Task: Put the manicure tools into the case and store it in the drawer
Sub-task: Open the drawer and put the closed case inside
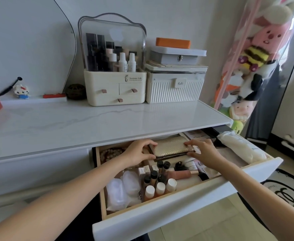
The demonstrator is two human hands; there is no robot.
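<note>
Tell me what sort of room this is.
Probably a bedroom vanity or dressing table: a cosmetics organizer full of bottles stands on the white tabletop, the open drawer holds makeup bottles, and plush toys hang at the right.

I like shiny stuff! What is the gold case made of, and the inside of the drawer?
The gold case looks like metallic faux leather or coated fabric: it has a quilted diamond texture and soft sheen, though I can't be sure. The drawer has pale wood inner walls, seemingly unpainted, behind a smooth white front.
</note>
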